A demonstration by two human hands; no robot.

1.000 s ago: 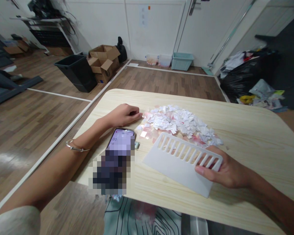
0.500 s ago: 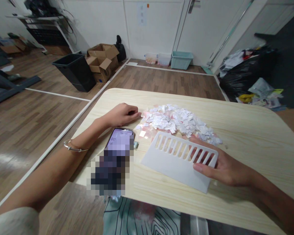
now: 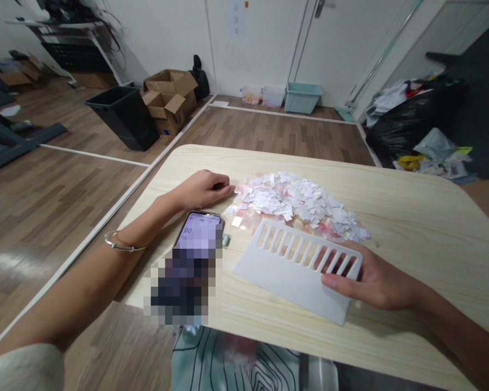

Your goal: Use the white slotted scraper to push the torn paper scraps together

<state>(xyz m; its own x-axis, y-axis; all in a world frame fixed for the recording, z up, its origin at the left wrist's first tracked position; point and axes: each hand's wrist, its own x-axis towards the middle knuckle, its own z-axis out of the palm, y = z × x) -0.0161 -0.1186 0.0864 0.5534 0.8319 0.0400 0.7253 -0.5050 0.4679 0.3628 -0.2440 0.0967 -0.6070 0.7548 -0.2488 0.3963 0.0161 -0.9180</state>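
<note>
My right hand (image 3: 367,277) grips a white slotted plastic panel (image 3: 289,282) by its right end. The thumb lies on the near face, and the other fingers are behind it, partly seen through the slots. The panel tilts over the table, its slotted edge facing a heap of small white paper scraps (image 3: 301,198). Pinkish clear bits (image 3: 250,220) lie among the scraps. Resting on the table left of the heap, my left hand (image 3: 206,189) has its fingers curled in, with nothing visible in them. A phone (image 3: 199,236) lies below that hand, its lower part pixelated.
The pale wooden table (image 3: 424,244) has a small greenish object (image 3: 225,240) beside the phone. Beyond it on the floor stand a black bin (image 3: 126,119), cardboard boxes (image 3: 171,103) and a teal tub (image 3: 302,99). Patterned cloth (image 3: 204,361) shows below the near edge.
The panel's lower edge has dipped slightly, and less of my right fingers shows above its top edge. My left hand stays in place.
</note>
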